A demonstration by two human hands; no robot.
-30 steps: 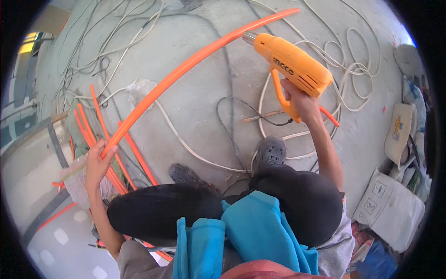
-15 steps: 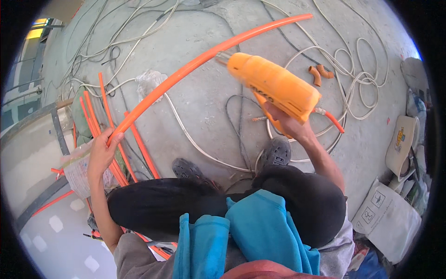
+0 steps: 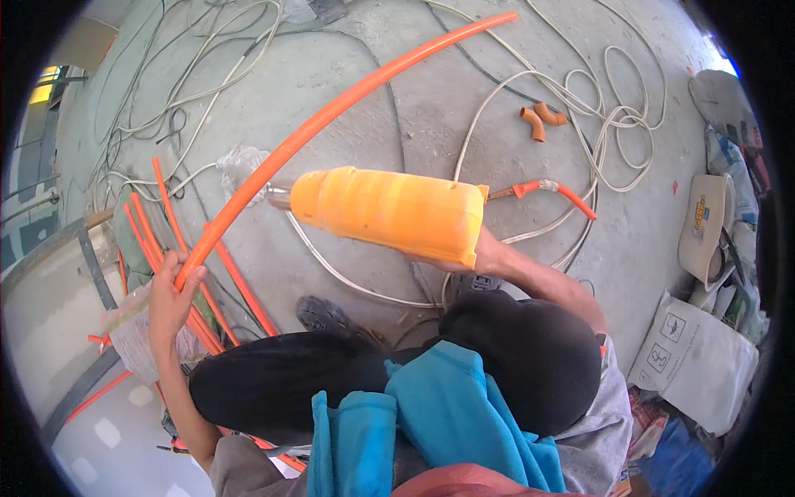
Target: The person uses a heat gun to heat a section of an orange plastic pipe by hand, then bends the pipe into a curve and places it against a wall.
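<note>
My left hand (image 3: 175, 286) is closed around the near end of a long orange pipe (image 3: 331, 110). The pipe bows away to the upper right, and its far end hangs free above the floor. In my right hand (image 3: 476, 255) is a yellow heat gun (image 3: 385, 211), whose body hides most of my fingers. The metal nozzle (image 3: 280, 195) points left and lies close beside the lower stretch of the pipe. Whether nozzle and pipe touch, I cannot tell.
Several orange pipes (image 3: 240, 277) lie by my left knee. Pale cable (image 3: 629, 124) loops over the concrete floor, with short orange elbow pieces (image 3: 532, 124) near it. A beige helmet-like object (image 3: 704, 228) and a white printed bag (image 3: 696, 360) sit at right.
The heat gun has moved left and nearer to me along the pipe, turning more level. My left hand still grips the pipe's near end, slightly lower in view.
</note>
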